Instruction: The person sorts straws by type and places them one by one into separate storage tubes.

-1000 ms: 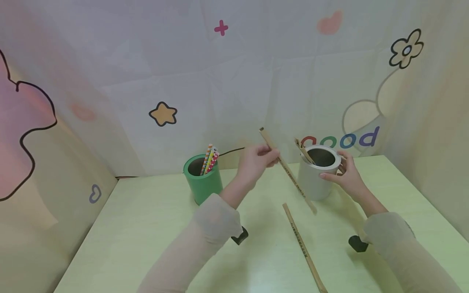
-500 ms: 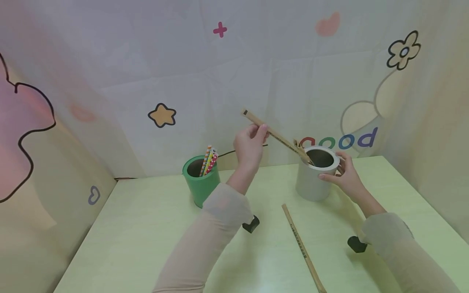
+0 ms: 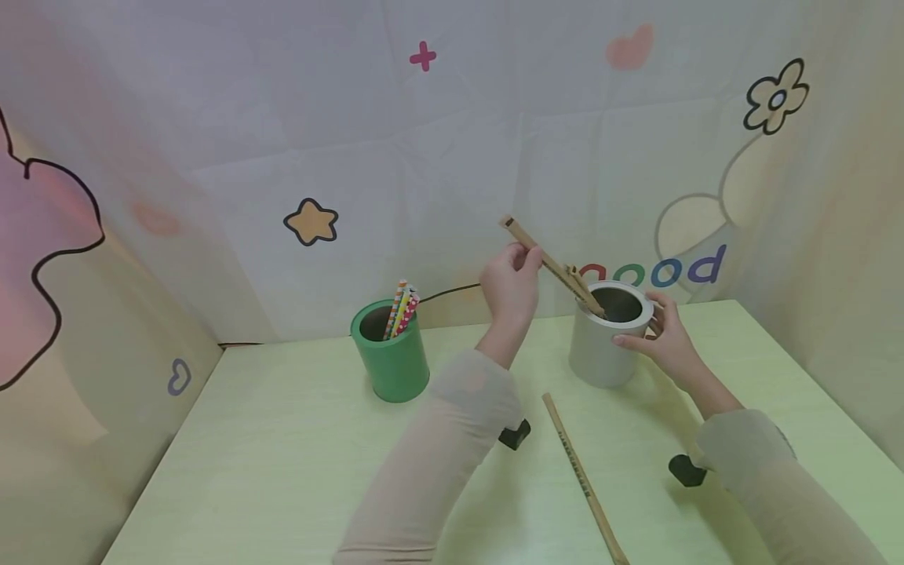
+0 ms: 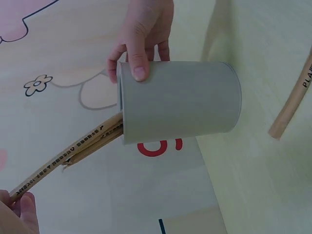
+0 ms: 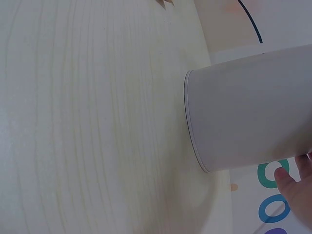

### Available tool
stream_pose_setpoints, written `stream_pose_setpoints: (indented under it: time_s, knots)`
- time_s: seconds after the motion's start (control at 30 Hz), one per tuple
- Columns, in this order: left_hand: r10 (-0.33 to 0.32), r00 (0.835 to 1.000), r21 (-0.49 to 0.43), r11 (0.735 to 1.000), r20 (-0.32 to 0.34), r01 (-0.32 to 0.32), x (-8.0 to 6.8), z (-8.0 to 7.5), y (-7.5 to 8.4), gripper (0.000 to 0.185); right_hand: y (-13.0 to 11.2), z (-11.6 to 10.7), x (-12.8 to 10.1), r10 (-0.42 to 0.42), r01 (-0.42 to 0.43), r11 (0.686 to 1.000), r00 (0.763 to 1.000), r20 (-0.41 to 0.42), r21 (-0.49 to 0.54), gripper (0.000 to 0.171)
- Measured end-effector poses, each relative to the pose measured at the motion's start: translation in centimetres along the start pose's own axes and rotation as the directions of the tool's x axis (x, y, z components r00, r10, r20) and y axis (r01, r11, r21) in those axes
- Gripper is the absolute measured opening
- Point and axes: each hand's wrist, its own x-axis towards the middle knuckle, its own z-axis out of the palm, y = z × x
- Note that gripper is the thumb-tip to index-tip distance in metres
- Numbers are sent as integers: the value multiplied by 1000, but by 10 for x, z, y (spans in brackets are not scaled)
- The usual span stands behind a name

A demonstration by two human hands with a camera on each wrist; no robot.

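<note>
My left hand (image 3: 512,284) pinches a paper-wrapped straw (image 3: 540,253) near its upper end. The straw slants down to the right, its lower end inside the mouth of a grey cylindrical pot (image 3: 603,353). Other wrapped straws (image 4: 90,147) lean out of the pot beside it, as the left wrist view shows. On the pot's right side my right hand (image 3: 667,336) grips the rim, thumb on the outer wall. The right wrist view has the pot's base (image 5: 195,122) standing on the table, with part of the right hand (image 5: 297,187) near it. The straws' lower ends are hidden inside.
Another wrapped straw (image 3: 585,480) lies on the pale table (image 3: 282,455) in front of the pot. To the left stands a green pot (image 3: 395,365) holding several colourful patterned straws (image 3: 401,308). A printed curtain (image 3: 459,157) hangs behind the table.
The straw in my left hand has gone from beside the grey pot, over its rim, to having its lower end inside. My left hand rose, then moved right and slightly down; the right stayed put.
</note>
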Motion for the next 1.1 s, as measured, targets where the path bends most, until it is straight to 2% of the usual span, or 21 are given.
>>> stream_pose_setpoints:
  time_s: [0.17,0.3,0.43,0.57,0.67,0.83,1.1]
  knots:
    - [12,1000,79,997,23,-14,-7,11,-6,17,-3,0,0,0,0,1000,1000,5,4,86]
    - [-29,995,172,985,94,12,-14,17,-11,21,-2,-1,1,9,-8,1000,1000,0,-18,86]
    - [-57,983,236,972,176,14,-19,21,-17,25,0,-1,2,-8,8,1000,1000,5,1,89]
    - [-83,968,215,976,239,31,-22,21,-25,31,1,0,3,-9,9,1000,1000,5,2,89]
    - [-92,962,179,983,257,46,-22,18,-32,35,-1,1,2,3,-3,1000,1000,-6,0,87]
    - [-92,963,127,990,252,61,-25,10,-41,41,-2,2,1,4,-4,1000,1000,-2,11,87]
    - [-157,956,129,983,248,128,-38,-5,-69,47,-2,2,-1,4,-4,1000,1000,-12,0,86]
